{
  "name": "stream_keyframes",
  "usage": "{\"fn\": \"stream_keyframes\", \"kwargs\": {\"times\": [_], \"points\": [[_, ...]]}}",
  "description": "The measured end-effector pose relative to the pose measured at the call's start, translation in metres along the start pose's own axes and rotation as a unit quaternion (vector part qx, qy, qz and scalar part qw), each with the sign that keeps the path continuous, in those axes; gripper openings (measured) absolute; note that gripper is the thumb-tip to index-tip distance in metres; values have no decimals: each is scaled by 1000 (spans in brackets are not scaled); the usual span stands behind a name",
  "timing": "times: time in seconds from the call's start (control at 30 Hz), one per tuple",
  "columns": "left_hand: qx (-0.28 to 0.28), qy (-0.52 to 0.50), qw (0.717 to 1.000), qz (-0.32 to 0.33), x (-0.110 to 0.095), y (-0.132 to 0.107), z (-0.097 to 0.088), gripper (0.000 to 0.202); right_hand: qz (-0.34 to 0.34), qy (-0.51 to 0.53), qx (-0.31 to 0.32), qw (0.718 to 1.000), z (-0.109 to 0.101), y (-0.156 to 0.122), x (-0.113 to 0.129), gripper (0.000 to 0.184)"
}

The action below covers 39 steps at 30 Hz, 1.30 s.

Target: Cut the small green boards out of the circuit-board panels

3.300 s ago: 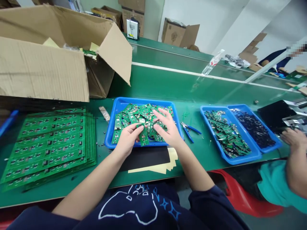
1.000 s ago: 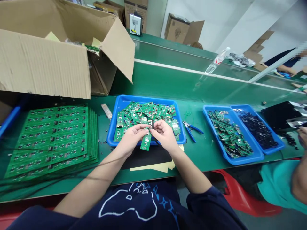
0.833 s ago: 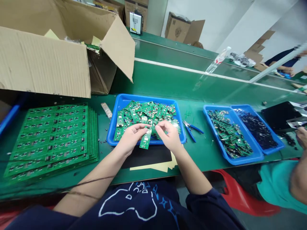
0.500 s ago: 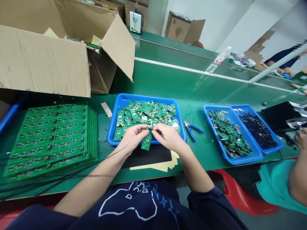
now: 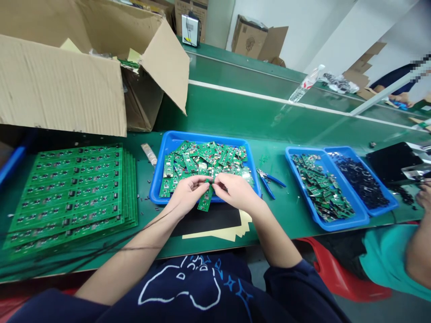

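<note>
Both my hands meet over the near edge of a blue tray point(image 5: 155, 188) heaped with small green circuit boards point(image 5: 205, 154). Between them is one narrow circuit board point(image 5: 204, 202), its lower end pointing down toward me. My left hand point(image 5: 186, 192) pinches it from the left with thumb and fingers. My right hand point(image 5: 233, 189) is closed on it from the right, fingertips almost touching the left ones. A small dark part shows at the fingertips, too small to name. Under the hands lies a black sheet point(image 5: 215, 220) with yellowish paper edges.
Large circuit panels point(image 5: 74, 193) are stacked at left, below a cardboard box point(image 5: 63, 85). Blue-handled pliers point(image 5: 269, 181) lie right of the tray. Farther right are a tray of boards point(image 5: 323, 193) and a tray of black parts point(image 5: 363, 184). A co-worker's arm point(image 5: 417, 255) is at the right edge.
My hands stay in nearly the same place, still holding the board. Its lower end has shifted very slightly. The co-worker's hand at the right edge has moved a little.
</note>
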<state>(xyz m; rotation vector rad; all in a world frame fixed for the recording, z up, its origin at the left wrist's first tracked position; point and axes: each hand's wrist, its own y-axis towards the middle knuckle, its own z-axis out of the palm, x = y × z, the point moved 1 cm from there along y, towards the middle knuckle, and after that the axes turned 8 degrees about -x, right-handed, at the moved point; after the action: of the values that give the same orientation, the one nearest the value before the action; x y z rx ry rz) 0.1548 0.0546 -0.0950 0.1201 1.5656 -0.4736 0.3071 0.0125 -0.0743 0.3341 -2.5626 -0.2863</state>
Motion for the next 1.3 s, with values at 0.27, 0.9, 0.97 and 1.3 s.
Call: {"fn": "stream_keyframes", "kwargs": {"times": [0.27, 0.9, 0.97, 1.3], "points": [[4, 45, 999, 15, 0, 0, 0, 31, -15, -30, -4, 999, 0, 1, 0, 16], [-48, 50, 993, 100, 5, 1, -3, 29, 2, 131, -120, 984, 2, -1, -9, 11], [-54, 53, 991, 107, 7, 2, -3, 28, -12, 126, -135, 983, 3, -1, -8, 13], [0, 123, 983, 133, 0, 1, -5, 30, -60, 80, -207, 973, 3, 3, -5, 16]]}}
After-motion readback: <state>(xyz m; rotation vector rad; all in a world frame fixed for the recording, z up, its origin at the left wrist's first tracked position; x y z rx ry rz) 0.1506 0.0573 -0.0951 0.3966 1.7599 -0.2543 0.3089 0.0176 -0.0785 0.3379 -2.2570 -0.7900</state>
